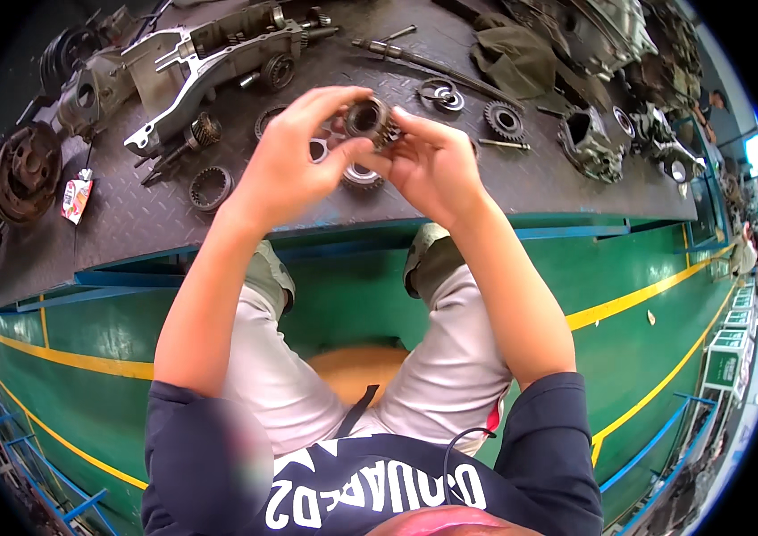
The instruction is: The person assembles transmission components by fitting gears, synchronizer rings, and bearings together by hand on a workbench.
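Between my hands, just above the metal workbench (pixel 164 210), is a dark metal gear (pixel 368 121) with a round bore. My left hand (pixel 298 152) is closed on its left side, with fingers over the top and thumb underneath. On its right side, my right hand (pixel 432 161) grips it with fingertips and thumb. Below the gear, a second toothed gear (pixel 363 177) lies on the bench, partly hidden by my hands. A toothed ring (pixel 211 188) rests left of my left hand. Right of my right hand lie a gear wheel (pixel 504 121) and a thin pin (pixel 504 144).
An opened gearbox housing (pixel 191 62) stands at the back left, near a geared shaft (pixel 191 143). A long shaft (pixel 441 67) lies across the back, beside a dark cloth (pixel 513 58). Housing parts (pixel 590 143) stand at right, a rusty drum (pixel 26 174) at far left.
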Demonstrator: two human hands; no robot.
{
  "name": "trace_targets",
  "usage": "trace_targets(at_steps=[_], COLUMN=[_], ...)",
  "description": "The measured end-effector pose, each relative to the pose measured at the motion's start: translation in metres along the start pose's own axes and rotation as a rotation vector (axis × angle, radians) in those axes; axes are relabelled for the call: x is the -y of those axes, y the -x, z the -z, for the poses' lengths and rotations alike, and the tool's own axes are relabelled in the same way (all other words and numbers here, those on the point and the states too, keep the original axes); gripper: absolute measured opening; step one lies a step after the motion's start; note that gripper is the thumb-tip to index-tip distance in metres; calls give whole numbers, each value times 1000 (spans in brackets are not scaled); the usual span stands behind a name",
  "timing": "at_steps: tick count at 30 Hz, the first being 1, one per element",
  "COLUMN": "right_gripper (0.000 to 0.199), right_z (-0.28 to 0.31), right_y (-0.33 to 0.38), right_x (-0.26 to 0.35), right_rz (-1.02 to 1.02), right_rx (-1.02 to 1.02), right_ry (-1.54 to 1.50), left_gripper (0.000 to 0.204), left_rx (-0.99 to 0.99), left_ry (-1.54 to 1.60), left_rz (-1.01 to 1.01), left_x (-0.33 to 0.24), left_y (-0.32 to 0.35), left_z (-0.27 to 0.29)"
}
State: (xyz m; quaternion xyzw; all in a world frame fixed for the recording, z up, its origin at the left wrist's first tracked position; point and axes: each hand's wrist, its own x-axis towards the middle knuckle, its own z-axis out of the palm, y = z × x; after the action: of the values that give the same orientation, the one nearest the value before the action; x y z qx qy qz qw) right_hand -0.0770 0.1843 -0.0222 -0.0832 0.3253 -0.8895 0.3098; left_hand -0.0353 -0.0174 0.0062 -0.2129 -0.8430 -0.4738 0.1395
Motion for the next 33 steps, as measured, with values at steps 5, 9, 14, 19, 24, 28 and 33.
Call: trace_targets(at_steps=[5, 9, 14, 19, 24, 28, 33], right_gripper=[36, 40, 43, 40, 36, 36, 38], right_z=[-15, -25, -28, -25, -26, -29, -20], right_y=[-4, -12, -21, -15, -6, 3, -5], right_x=[-6, -8, -5, -4, -7, -12, -33], right_rz=[-1, 2, -6, 4, 35, 139, 496], right_rx=[14, 102, 157, 160, 89, -1, -191], right_ry=[128, 165, 126, 70, 83, 97, 622], left_gripper=[53, 55, 60, 58, 53, 42, 39], left_rx=[-21, -45, -92, -98, -102, -287, -235], left_ry=[97, 167, 185, 250, 173, 463, 843], left_rz=[108, 140, 76, 95, 35, 166, 508], left_x=[9, 22, 20, 9, 3, 3, -7], left_y=[3, 8, 9, 10, 12, 6, 8], left_z=[5, 13, 14, 5, -2, -30, -32])
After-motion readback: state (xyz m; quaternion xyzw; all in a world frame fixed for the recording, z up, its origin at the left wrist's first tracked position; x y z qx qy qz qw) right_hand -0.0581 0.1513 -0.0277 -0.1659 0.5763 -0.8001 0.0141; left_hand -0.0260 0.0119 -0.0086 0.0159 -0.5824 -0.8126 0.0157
